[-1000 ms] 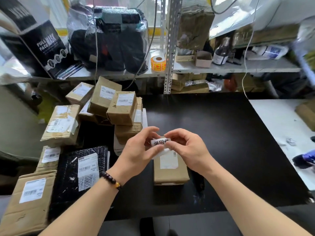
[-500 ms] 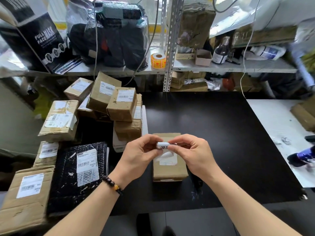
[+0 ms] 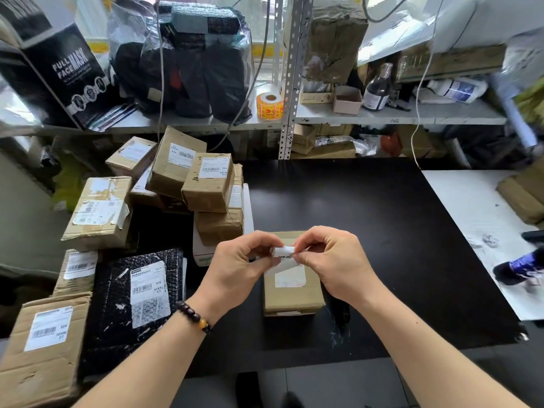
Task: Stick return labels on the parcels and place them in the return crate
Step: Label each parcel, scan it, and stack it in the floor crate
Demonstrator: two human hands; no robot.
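Note:
A small white return label (image 3: 283, 252) with black print is pinched between both hands above the black table (image 3: 368, 231). My left hand (image 3: 238, 266) grips its left end and my right hand (image 3: 332, 260) grips its right end; the label is curled and partly hidden by my fingers. Directly below lies a small brown cardboard parcel (image 3: 293, 295) with a white shipping label on top. No return crate is visible.
A heap of brown parcels (image 3: 206, 184) and a black bubble mailer (image 3: 138, 295) fill the table's left side. An orange label roll (image 3: 269, 106) sits on the shelf behind. A white surface (image 3: 471, 219) with a dark bottle (image 3: 518, 266) lies to the right.
The label has been curled from a flatter, readable strip into a tight roll between my fingertips. Both hands have stayed over the small parcel.

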